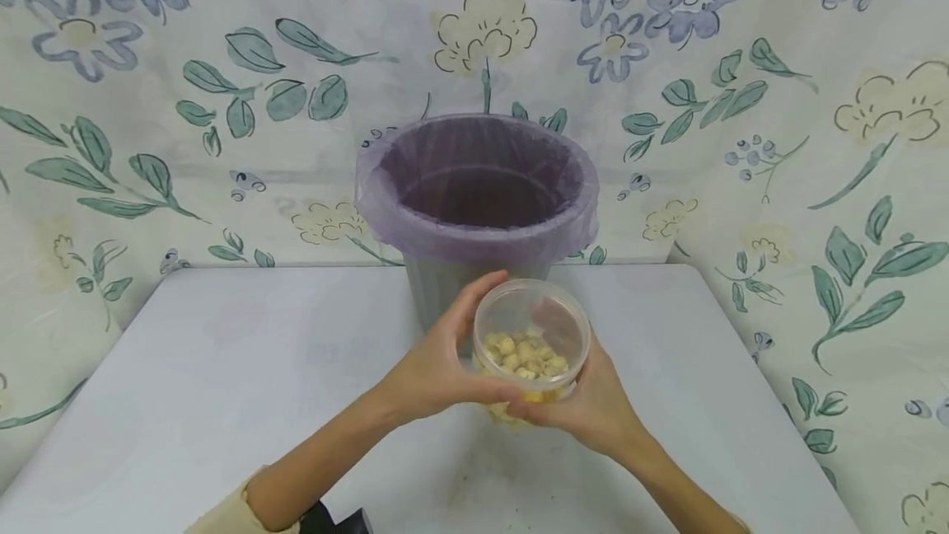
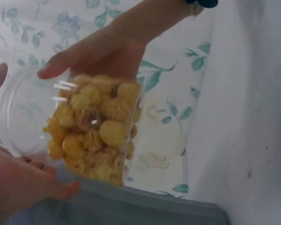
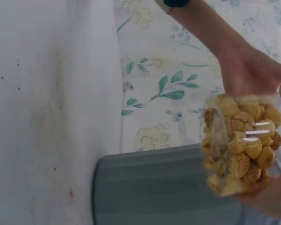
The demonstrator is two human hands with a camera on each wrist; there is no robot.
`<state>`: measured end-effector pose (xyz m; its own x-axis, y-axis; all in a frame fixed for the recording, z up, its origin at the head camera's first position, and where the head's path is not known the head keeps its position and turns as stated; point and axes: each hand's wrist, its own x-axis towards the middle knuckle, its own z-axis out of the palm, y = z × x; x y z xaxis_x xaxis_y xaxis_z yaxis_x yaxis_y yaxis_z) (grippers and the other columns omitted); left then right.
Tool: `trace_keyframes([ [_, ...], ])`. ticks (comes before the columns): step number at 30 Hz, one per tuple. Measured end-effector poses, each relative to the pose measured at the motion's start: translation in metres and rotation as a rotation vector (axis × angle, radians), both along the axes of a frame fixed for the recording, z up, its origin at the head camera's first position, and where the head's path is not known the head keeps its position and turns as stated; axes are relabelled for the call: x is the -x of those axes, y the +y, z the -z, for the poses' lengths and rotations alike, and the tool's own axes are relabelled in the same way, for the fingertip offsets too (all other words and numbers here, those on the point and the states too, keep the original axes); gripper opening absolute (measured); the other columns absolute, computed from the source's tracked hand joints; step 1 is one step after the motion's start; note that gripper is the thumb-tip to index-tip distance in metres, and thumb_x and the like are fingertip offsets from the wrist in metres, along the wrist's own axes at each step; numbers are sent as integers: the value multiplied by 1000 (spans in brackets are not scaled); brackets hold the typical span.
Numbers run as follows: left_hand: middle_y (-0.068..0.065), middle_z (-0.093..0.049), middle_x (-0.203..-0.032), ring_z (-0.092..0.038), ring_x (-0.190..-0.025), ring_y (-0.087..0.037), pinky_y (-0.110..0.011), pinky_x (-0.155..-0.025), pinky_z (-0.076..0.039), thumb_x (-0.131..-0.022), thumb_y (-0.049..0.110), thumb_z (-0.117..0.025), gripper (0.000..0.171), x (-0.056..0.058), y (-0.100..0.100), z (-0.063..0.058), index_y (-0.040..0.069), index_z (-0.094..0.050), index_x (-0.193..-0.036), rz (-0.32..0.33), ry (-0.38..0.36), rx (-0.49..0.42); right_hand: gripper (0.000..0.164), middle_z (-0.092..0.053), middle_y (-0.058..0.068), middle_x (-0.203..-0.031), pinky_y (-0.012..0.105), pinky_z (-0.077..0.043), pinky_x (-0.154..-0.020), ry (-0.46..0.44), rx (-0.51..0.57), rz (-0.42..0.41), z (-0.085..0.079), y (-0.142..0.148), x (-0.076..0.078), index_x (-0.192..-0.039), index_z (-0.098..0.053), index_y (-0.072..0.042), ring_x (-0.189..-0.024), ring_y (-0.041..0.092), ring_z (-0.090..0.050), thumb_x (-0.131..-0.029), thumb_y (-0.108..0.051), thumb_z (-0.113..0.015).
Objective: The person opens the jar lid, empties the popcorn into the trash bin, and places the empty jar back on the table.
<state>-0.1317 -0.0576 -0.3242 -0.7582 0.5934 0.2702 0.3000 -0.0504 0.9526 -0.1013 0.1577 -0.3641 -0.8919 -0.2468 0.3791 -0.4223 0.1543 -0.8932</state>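
Note:
Both hands hold a clear round plastic jar (image 1: 493,299), partly filled with round yellow popcorn (image 1: 522,355), raised in front of a grey trash bin. My left hand (image 1: 430,369) grips its left side, thumb across the near side and fingers reaching to the far side. On the opposite side, my right hand (image 1: 596,406) wraps round the lower part, its thumb near the left thumb. Popcorn pieces (image 2: 100,124) show through the jar wall in the left wrist view, gathered toward the base. The right wrist view shows the jar's round bottom (image 3: 218,145).
The trash bin (image 1: 430,291) stands at the table's far edge, lined with a purple bag (image 1: 482,244) folded over its rim. Small dark crumbs (image 3: 55,168) and a brownish smear lie on the white table (image 1: 259,353). Floral cloth (image 1: 296,155) hangs behind and at the sides.

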Motion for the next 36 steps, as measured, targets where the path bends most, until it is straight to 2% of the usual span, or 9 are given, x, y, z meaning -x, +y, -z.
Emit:
trace_keyframes([
  [4,-7,-41,-150,-40,-134,-31,-58,-108,-30,-72,41,-90,111,13,-10,-4,10,-24,-157,189,-19,10,100,-52,8,-139,36,-44,-101,-22,22,-73,-2,1,-2,-148,-39,-12,-122,31,-50,-64,-13,-93],
  [7,-9,-40,-151,-37,-136,-32,-55,-108,-33,-73,43,-89,113,19,-13,-6,8,-22,-157,294,-48,-4,100,-52,10,-139,37,-44,-101,-35,41,-135,-5,0,-4,-149,-39,-14,-122,34,-50,-65,-16,-94],
  [10,-13,-40,-150,-35,-137,-36,-52,-107,-36,-74,41,-89,113,22,-13,-7,6,-22,-157,348,-86,-35,101,-50,11,-141,38,-43,-102,-40,59,-182,-7,0,-5,-150,-38,-16,-123,35,-49,-65,-17,-94],
  [14,-16,-43,-148,-37,-135,-38,-50,-106,-39,-74,38,-89,109,22,-11,-6,6,-25,-156,348,-100,-53,101,-50,12,-141,38,-43,-103,-34,55,-187,-8,-1,-6,-150,-38,-15,-124,34,-49,-65,-14,-93],
  [18,-12,-46,-145,-42,-131,-36,-52,-104,-40,-73,36,-90,105,18,-8,-4,8,-30,-154,255,-50,-38,102,-51,9,-141,37,-43,-103,-15,23,-139,-7,0,-5,-149,-39,-16,-125,32,-49,-63,-12,-93],
  [25,-7,-49,-143,-46,-127,-31,-54,-104,-36,-70,14,-90,100,3,3,2,8,-33,-153,3,33,-35,100,-52,7,-140,36,-43,-101,24,-1,-39,-3,0,-1,-148,-40,-13,-122,29,-51,-64,-9,-92],
  [28,-5,-49,-143,-46,-127,-30,-55,-105,-35,-70,13,-90,101,-5,10,5,11,-33,-153,-117,36,-30,99,-52,7,-141,36,-43,-102,15,0,-3,-2,-1,0,-148,-39,-12,-123,28,-51,-65,-9,-91],
  [31,-2,-48,-145,-46,-128,-27,-54,-106,-34,-69,16,-91,103,-11,16,9,14,-32,-153,-206,18,-33,98,-52,6,-141,37,-42,-103,4,-15,37,0,-2,0,-149,-39,-12,-124,25,-51,-66,-12,-91],
  [36,1,-44,-148,-43,-131,-24,-54,-109,-30,-69,18,-92,107,-15,21,12,16,-29,-155,-251,8,-41,97,-53,4,-142,45,-42,-103,7,-44,69,1,-2,1,-149,-38,-11,-125,23,-51,-67,-17,-91],
])
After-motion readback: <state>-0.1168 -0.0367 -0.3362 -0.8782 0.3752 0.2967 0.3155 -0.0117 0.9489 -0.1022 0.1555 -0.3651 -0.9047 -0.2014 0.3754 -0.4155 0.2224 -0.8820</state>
